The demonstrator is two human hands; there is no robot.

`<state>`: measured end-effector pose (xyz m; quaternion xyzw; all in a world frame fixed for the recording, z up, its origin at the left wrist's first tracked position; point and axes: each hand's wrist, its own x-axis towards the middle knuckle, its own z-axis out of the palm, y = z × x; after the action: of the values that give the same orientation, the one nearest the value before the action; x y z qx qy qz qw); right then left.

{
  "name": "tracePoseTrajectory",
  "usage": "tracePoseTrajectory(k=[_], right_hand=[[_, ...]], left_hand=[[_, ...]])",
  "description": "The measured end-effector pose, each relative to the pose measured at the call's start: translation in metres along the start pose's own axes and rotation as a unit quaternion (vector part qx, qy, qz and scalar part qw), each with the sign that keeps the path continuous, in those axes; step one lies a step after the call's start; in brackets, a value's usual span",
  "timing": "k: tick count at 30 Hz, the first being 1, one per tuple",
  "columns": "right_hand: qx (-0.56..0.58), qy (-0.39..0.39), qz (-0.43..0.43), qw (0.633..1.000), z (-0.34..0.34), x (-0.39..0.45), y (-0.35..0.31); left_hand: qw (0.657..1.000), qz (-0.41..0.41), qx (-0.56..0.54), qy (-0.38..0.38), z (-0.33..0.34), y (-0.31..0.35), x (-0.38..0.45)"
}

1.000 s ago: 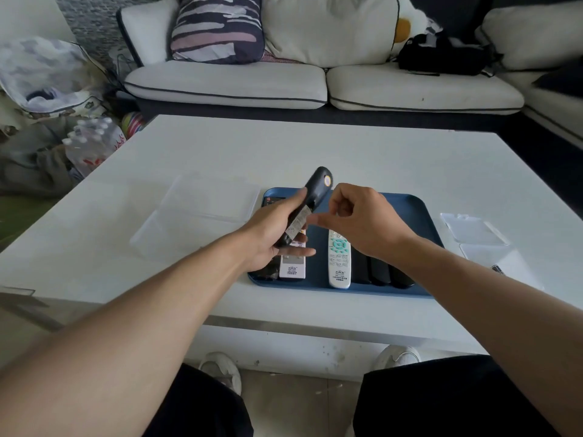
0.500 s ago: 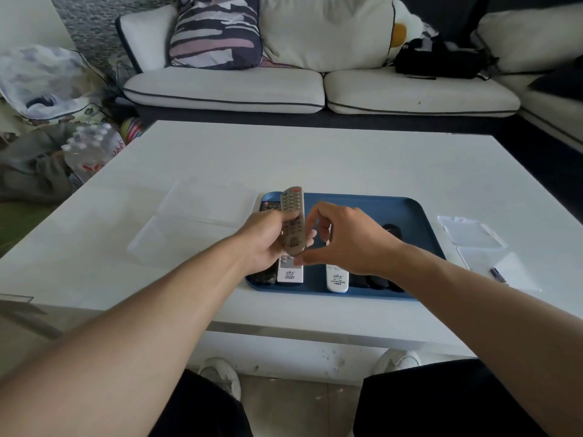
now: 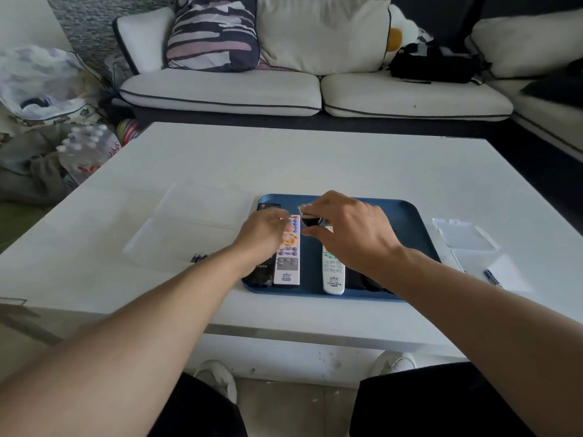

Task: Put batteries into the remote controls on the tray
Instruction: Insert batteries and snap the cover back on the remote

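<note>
A blue tray [image 3: 413, 225] sits on the white table and holds several remotes. A white remote with coloured buttons [image 3: 287, 260] lies at its left, beside a black remote [image 3: 262, 274]. A second white remote [image 3: 333, 274] lies right of the gap, and dark remotes [image 3: 362, 282] are half hidden under my right arm. My right hand [image 3: 350, 234] pinches the dark end of a remote [image 3: 310, 221] just above that gap. My left hand [image 3: 268, 231] hovers over the left remotes, fingers loose and blurred, with nothing seen in it. Batteries [image 3: 198, 257] lie left of the tray.
A clear plastic box [image 3: 189, 228] lies flat left of the tray. Two clear lids [image 3: 463, 233] sit at the right, with one battery [image 3: 491, 276] on the nearer one. A sofa stands behind the table, and bottles and bags crowd the floor at left.
The remote held up by both hands has come down to the tray. It has passed from my left hand to my right hand, and my left hand has let go.
</note>
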<state>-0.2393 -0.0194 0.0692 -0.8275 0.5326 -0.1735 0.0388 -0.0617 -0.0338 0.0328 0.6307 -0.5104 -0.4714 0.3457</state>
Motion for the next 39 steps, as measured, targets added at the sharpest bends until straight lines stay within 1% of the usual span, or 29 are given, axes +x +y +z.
tracePoseTrajectory(k=[1,2,3,5,8,11,14,18,20,23,31,39], right_hand=[[0.001,-0.005,0.014,1.000,0.001,0.000,0.002],[-0.003,-0.012,0.025,1.000,0.001,-0.001,0.004],[-0.013,-0.022,0.033,0.999,0.003,-0.001,0.006],[-0.041,-0.048,0.040,0.997,0.005,-0.002,0.007],[-0.046,-0.074,0.027,0.996,0.012,-0.004,0.007],[0.009,-0.086,-0.010,0.996,0.023,-0.007,0.009],[-0.006,-0.095,-0.040,0.995,0.036,-0.011,0.009],[-0.086,-0.144,-0.070,0.983,0.052,-0.020,0.005],[-0.111,-0.144,-0.081,0.980,0.057,-0.023,0.002],[-0.102,-0.128,-0.083,0.983,0.061,-0.025,0.000],[-0.060,-0.135,-0.079,0.986,0.060,-0.026,0.003],[-0.031,-0.146,-0.072,0.986,0.057,-0.024,0.008]], left_hand=[[0.995,0.046,0.092,0.000,-0.003,-0.004,0.001],[0.983,0.072,0.171,-0.012,-0.005,-0.008,0.002],[0.968,0.081,0.236,-0.030,-0.008,-0.011,0.002],[0.937,0.073,0.335,-0.071,-0.010,-0.014,0.002],[0.901,0.083,0.411,-0.115,-0.011,-0.014,0.001],[0.869,0.051,0.469,-0.150,-0.011,-0.021,0.004],[0.856,0.006,0.486,-0.175,-0.009,-0.026,0.002],[0.858,0.000,0.483,-0.175,-0.008,-0.023,0.002],[0.858,-0.002,0.483,-0.172,-0.008,-0.022,0.004],[0.857,0.002,0.486,-0.171,-0.009,-0.021,0.004],[0.854,0.012,0.492,-0.167,-0.009,-0.020,0.002],[0.862,0.004,0.478,-0.168,-0.010,-0.019,0.001]])
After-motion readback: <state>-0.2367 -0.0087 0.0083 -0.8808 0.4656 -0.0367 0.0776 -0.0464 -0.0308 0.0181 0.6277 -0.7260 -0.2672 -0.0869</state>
